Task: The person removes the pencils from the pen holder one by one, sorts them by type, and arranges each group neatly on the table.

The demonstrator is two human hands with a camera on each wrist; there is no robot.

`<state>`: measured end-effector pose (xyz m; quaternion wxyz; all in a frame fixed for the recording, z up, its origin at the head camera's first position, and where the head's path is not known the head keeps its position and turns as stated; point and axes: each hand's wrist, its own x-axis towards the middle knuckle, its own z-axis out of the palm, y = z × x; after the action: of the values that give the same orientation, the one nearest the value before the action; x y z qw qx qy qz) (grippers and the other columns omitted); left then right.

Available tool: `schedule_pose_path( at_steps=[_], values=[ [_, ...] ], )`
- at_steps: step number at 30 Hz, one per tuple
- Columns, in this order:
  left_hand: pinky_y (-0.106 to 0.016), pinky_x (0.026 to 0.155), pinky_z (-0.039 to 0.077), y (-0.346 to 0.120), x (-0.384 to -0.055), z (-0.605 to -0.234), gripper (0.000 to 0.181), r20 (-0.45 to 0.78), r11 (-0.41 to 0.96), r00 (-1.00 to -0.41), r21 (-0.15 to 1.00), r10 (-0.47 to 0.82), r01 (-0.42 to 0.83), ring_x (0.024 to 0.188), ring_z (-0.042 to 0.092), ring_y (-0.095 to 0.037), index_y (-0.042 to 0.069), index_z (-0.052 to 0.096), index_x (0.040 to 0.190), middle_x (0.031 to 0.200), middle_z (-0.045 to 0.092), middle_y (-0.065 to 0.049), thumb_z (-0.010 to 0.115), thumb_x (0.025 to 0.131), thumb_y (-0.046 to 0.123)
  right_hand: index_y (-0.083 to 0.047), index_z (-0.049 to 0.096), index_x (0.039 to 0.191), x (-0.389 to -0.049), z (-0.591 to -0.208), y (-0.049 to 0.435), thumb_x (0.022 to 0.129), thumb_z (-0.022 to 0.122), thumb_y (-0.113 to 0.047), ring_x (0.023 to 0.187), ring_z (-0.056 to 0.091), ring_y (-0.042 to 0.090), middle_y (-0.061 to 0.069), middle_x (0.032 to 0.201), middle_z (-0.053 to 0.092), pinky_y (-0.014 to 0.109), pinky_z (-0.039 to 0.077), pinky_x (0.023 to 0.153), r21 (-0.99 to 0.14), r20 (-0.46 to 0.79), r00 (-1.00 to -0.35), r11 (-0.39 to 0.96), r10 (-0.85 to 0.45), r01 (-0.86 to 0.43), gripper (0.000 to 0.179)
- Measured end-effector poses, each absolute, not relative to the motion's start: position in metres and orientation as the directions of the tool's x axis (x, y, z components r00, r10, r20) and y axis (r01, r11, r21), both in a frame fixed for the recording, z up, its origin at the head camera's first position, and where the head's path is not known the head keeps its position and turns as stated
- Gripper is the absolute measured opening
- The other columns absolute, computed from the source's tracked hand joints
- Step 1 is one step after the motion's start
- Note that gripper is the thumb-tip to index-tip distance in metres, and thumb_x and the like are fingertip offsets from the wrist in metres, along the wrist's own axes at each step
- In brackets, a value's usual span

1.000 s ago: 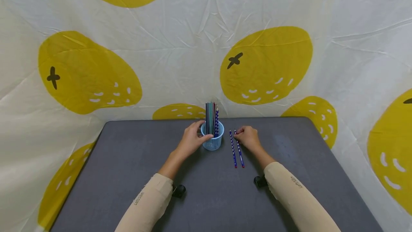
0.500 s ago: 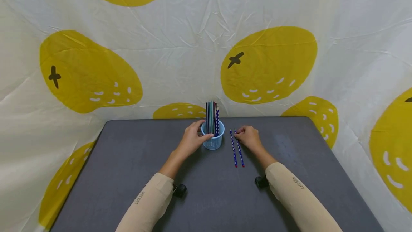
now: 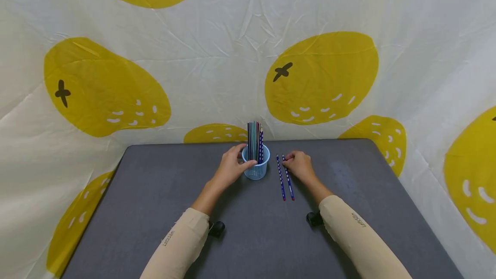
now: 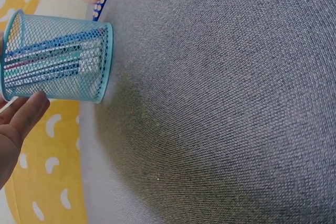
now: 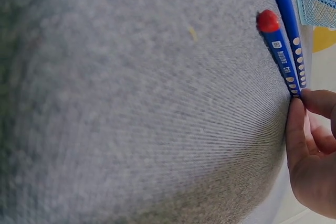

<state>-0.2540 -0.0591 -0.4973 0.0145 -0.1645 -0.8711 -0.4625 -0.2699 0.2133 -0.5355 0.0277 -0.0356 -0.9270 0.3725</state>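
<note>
A light-blue mesh pencil cup stands upright near the table's back edge, holding several pencils and dark and teal sticks. My left hand grips the cup from its left side, thumb at the front of the rim; the far fingers are partly hidden behind it. To the right of the cup, two blue pencils with white dots and red ends lie side by side. My right hand pinches the upper part of the right pencil between thumb and finger. The left pencil lies untouched beside it.
The dark grey table has rounded back corners. Behind it hangs a white cloth with large yellow fruit shapes. A black wrist camera sits under the left sleeve, another black camera by the right sleeve.
</note>
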Motion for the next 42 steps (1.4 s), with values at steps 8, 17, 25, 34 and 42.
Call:
schedule_pose_path(
  at_steps=[8,17,25,34,42],
  values=[
    [-0.042,0.089,0.062,-0.060,-0.255,-0.497,0.074,0.174,0.523,-0.945,0.798,0.277,0.300,0.113,0.069,-0.032,0.003,0.051,0.149,0.136,0.061,-0.020,0.082,0.090,0.036,0.000,0.075,0.095,-0.272,-0.536,0.212,0.086,0.083,-0.012,0.058,0.063,0.008,0.010,0.082,0.076,0.020,0.051,0.056,-0.707,0.012,-0.997,0.706,0.079,0.047,0.017],
    [-0.043,0.090,0.062,-0.060,-0.256,-0.496,0.074,0.175,0.526,-0.946,0.796,0.274,0.300,0.113,0.069,-0.032,0.004,0.051,0.149,0.135,0.061,-0.019,0.082,0.090,0.036,0.003,0.074,0.102,-0.270,-0.536,0.214,0.090,0.080,-0.013,0.060,0.062,0.004,0.014,0.085,0.076,0.020,0.052,0.058,-0.752,0.054,-0.994,0.658,0.090,0.019,0.021],
    [-0.044,0.091,0.062,-0.059,-0.255,-0.495,0.074,0.176,0.522,-0.947,0.800,0.268,0.296,0.113,0.069,-0.032,0.004,0.052,0.148,0.134,0.061,-0.020,0.082,0.090,0.036,-0.004,0.075,0.108,-0.277,-0.525,0.207,0.094,0.077,-0.022,0.076,0.062,0.012,0.011,0.093,0.076,0.022,0.048,0.069,-0.775,0.175,-0.980,0.628,0.095,-0.078,0.023],
    [-0.042,0.089,0.062,-0.058,-0.255,-0.500,0.073,0.216,0.510,-0.940,0.796,0.263,0.326,0.108,0.071,-0.031,0.003,0.054,0.146,0.127,0.064,-0.019,0.083,0.088,0.035,-0.005,0.073,0.119,-0.285,-0.490,0.183,0.097,0.074,-0.024,0.097,0.070,0.027,0.014,0.108,0.075,0.037,0.059,0.088,-0.814,0.217,-0.976,0.551,-0.008,-0.186,0.029],
    [-0.041,0.088,0.062,-0.059,-0.254,-0.503,0.072,0.253,0.521,-0.928,0.772,0.273,0.363,0.107,0.072,-0.030,0.003,0.054,0.147,0.131,0.064,-0.019,0.083,0.089,0.034,-0.004,0.070,0.126,-0.292,-0.472,0.168,0.099,0.072,-0.024,0.104,0.070,0.030,0.015,0.114,0.074,0.046,0.058,0.095,-0.833,0.192,-0.975,0.506,-0.115,-0.223,0.033]
  ],
)
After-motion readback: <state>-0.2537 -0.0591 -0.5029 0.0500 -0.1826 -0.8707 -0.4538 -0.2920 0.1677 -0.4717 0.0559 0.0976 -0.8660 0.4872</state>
